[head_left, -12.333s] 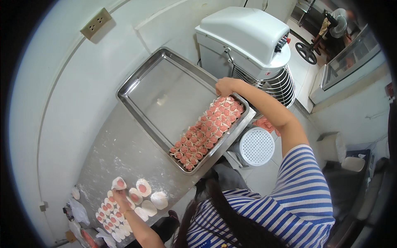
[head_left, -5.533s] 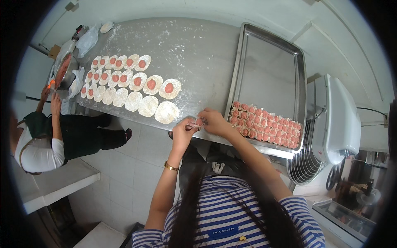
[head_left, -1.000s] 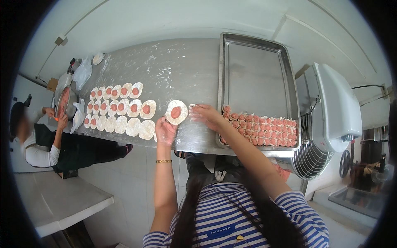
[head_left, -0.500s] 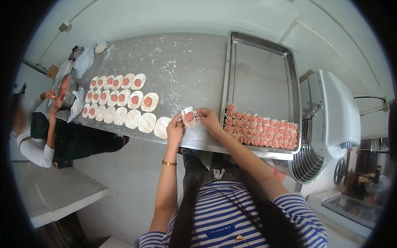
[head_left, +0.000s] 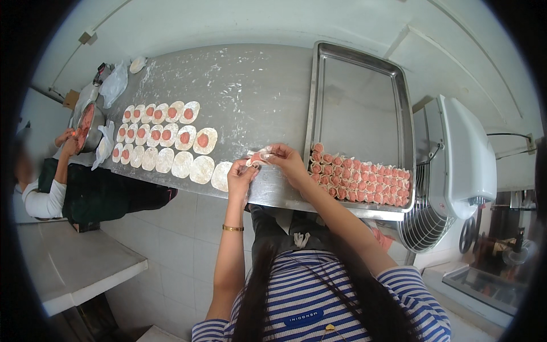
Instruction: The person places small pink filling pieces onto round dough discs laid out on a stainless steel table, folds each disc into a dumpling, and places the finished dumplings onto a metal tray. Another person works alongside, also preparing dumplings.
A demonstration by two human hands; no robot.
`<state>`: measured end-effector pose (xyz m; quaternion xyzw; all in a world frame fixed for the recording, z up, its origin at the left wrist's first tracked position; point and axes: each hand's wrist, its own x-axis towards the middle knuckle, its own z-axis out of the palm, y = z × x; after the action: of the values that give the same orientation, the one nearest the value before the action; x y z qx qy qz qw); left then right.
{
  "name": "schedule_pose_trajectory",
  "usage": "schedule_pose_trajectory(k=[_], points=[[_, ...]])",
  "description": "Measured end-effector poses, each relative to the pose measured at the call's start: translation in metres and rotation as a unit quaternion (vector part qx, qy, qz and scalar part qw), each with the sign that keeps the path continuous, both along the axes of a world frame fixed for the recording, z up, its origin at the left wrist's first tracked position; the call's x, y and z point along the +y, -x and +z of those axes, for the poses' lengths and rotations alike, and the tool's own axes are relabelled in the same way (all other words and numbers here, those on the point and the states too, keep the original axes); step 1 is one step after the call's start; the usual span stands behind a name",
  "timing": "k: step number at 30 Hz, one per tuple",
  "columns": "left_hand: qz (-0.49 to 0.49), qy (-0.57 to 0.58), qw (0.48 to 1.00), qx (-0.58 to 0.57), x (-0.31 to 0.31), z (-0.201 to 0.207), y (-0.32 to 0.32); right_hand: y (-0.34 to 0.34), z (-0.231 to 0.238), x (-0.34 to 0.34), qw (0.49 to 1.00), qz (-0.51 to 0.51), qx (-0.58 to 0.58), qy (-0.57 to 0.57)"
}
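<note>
At left, flat pale dough wrappers [head_left: 164, 161] lie on the grey metal table [head_left: 250, 85]. Near its front edge, the left hand [head_left: 239, 178] pinches one pink-filled dough wrapper [head_left: 257, 159], flatter a moment ago, now folded; its shaping seems advanced. The right hand [head_left: 286, 163], close beside, pinches it too. At right, pink-topped dumplings [head_left: 359, 179] sit in the rectangular steel tray [head_left: 364, 97].

The left of two head-worn fisheye cameras is looking steeply down and forward, centring near the wearer's left hand [head_left: 241, 177] and right hand [head_left: 287, 163]. A striped shirt [head_left: 302, 279] is looming close at six o'clock; the steel worktable [head_left: 279, 108] is stretching toward eleven, the pale wall [head_left: 256, 23] bowing beyond at twelve.
</note>
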<state>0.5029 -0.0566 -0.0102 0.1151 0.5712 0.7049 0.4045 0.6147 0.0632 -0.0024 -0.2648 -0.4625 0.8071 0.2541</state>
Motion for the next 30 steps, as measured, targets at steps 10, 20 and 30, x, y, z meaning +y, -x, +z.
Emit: schedule_pose_trajectory(k=[10, 20, 30], points=[[-0.005, -0.051, 0.998, 0.026, -0.011, 0.032, -0.011, -0.012, 0.021, 0.008, 0.992, 0.040, -0.073, -0.090], [-0.036, 0.004, 0.947, 0.320, -0.011, -0.002, -0.017, -0.018, 0.005, 0.004, 0.944, 0.066, -0.103, -0.307], [-0.058, 0.142, 0.916, 0.371, -0.004, 0.011, -0.033, -0.010, -0.007, 0.009, 0.822, 0.114, -0.156, -0.535]])
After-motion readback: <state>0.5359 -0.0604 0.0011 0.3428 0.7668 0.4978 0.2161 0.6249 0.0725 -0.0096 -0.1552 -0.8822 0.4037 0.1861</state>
